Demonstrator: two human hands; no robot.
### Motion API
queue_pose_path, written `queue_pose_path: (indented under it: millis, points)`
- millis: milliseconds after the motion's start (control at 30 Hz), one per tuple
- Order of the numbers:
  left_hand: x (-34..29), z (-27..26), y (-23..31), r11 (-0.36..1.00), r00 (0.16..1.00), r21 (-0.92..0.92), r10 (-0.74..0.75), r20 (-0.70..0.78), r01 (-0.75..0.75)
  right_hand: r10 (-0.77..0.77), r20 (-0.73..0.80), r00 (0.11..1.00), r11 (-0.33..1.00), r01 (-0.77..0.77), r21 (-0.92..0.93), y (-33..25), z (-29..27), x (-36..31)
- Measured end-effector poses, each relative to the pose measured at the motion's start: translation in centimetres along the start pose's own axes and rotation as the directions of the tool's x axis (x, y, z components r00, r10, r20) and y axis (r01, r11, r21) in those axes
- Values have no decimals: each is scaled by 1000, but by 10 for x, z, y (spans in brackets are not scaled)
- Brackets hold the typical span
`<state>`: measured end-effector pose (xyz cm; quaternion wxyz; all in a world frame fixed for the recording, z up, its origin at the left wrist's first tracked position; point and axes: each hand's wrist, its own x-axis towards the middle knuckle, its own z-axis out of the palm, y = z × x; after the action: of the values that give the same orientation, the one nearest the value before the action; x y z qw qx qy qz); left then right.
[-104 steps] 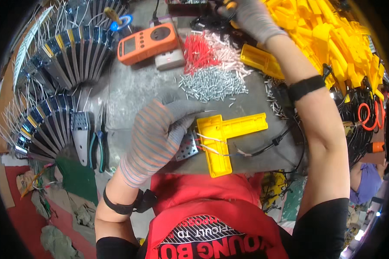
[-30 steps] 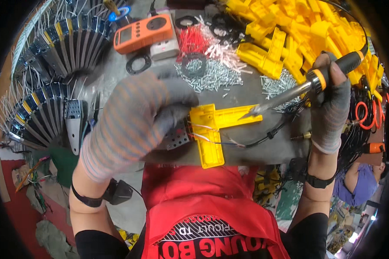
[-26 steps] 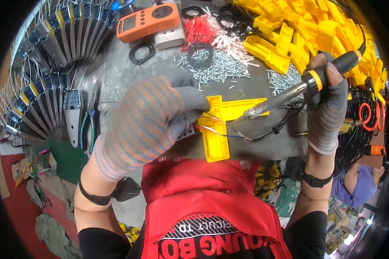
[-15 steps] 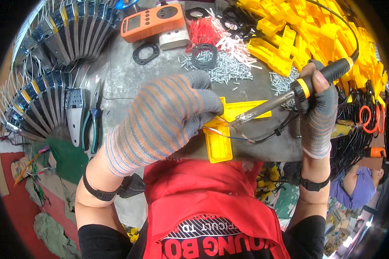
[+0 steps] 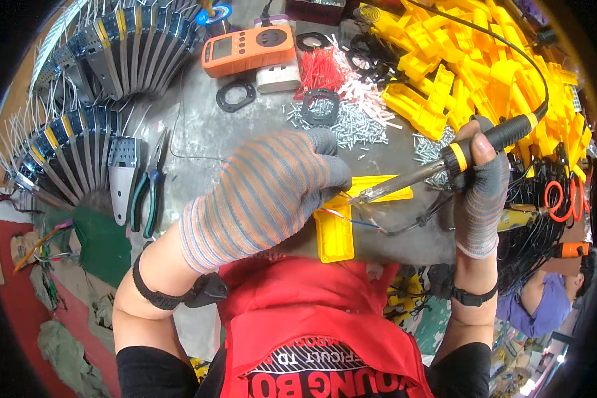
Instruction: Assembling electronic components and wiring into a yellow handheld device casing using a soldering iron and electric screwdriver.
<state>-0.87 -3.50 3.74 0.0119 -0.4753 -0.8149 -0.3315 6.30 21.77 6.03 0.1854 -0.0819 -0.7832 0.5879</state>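
My left hand (image 5: 272,179), in a striped grey and orange glove, is closed with its fingertips pinched at a thin wire over a yellow plastic housing (image 5: 335,235). Its palm hides part of the housing, and the fingertips are partly covered. Beside them, white and blue wires (image 5: 358,222) run across the housing to a black cable (image 5: 421,219). My right hand (image 5: 482,172), gloved with the thumb tip bare, grips a soldering iron (image 5: 497,137) by its black and yellow handle. The iron's tip is at the left fingertips, above the housing; exact contact is too small to tell.
Yellow housings (image 5: 491,73) are heaped at the far right. Small screws (image 5: 358,123), red sleeves (image 5: 323,69) and an orange meter (image 5: 249,50) occupy the back. Pliers (image 5: 149,192) and fanned metal strips (image 5: 66,156) lie left. Orange-handled scissors (image 5: 564,202) and black cables are right.
The soldering iron has moved left, bringing its tip to my left fingertips. My left hand keeps its pinch over the housing. The whole view has shifted slightly.
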Motion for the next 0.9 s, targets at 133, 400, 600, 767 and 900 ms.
queue_pose_path:
  millis: [133, 400, 600, 767, 900]
  points:
    - [3, 2, 1, 1000, 999, 2, -21, 34, 21, -24, -44, 999, 999, 23, -23, 2, 3, 3]
    - [-7, -10, 3, 998, 998, -54, -32, -55, 29, -22, -81, 996, 1000, 23, 7, -2, 1, 1]
    - [-19, -18, 4, 990, 993, -118, -87, -76, 77, 30, -143, 989, 976, 2, 218, 4, -16, 0]
    - [-22, -12, 8, 996, 993, -57, -74, -95, 69, 92, -47, 995, 981, -82, 177, -3, -13, -8]
    - [-20, -7, 9, 994, 990, -100, -59, -128, 47, 56, -51, 997, 980, -45, 195, -5, -1, -8]
